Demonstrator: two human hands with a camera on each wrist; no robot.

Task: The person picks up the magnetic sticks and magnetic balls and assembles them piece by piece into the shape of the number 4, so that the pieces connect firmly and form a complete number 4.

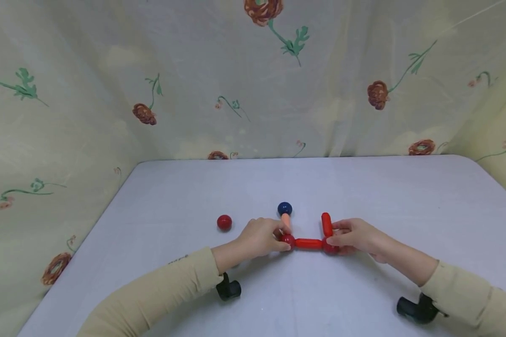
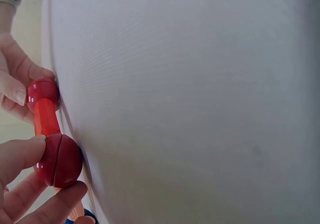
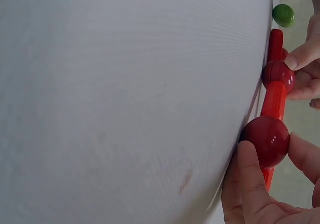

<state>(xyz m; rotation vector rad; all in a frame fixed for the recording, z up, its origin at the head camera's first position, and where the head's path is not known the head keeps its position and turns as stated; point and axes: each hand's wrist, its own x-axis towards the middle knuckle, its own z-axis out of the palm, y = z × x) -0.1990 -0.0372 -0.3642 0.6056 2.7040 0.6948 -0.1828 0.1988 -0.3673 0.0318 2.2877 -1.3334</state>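
Currently pinching one red ball (image 2: pixel 66 159) in my left hand (image 1: pixel 261 238), another red ball (image 3: pixel 266 141) in my right hand (image 1: pixel 356 236), red rod (image 1: pixel 308 244) joining them over the white table (image 1: pixel 320 299); uneven wrist twist could work that rod loose or swing the blue ball (image 1: pixel 284 208) askew

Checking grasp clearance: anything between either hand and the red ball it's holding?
Nothing visible: the left hand pinches the left red ball directly, and the right hand the right red ball. The red rod lies between the two balls.
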